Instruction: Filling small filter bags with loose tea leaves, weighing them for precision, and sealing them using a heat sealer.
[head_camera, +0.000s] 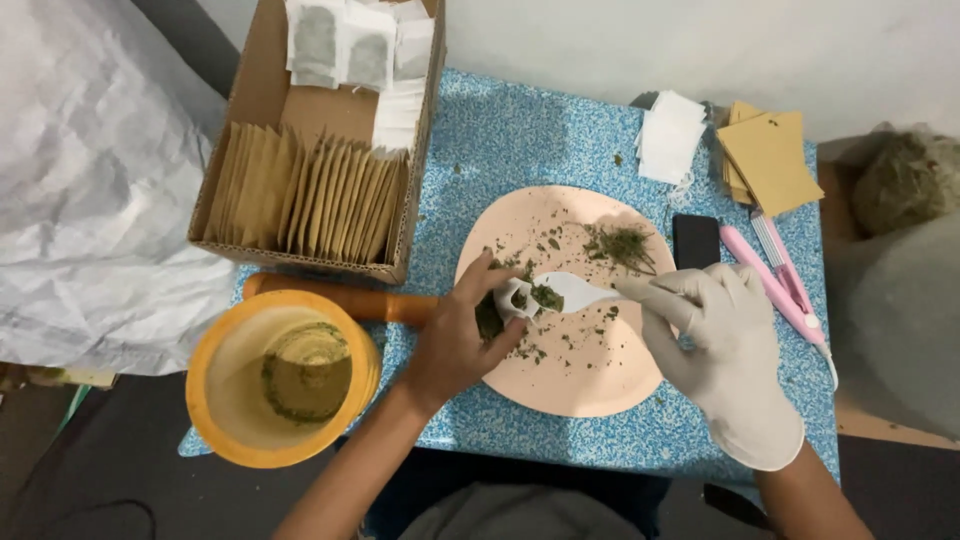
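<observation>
Left hand: I am seeing the bare left hand (455, 335) pinching a small white filter sachet (512, 297) open over the round pale pink plate (590, 385); its grip is clamped on the sachet's mouth.
Right hand: the gloved right hand (722, 335) is closing its grip around the handle of a white plastic spoon (565, 292).
Key relation: the spoon's long axis is running left to right, its bowl of dried green herb (546, 296) touching the sachet's mouth, directly left of the right hand.
Desk: the blue speckled desk (510, 130) is carrying the plate.
Hidden: I am finding the sachet's lower part covered by the fingers; its fill is hard to make out.
</observation>
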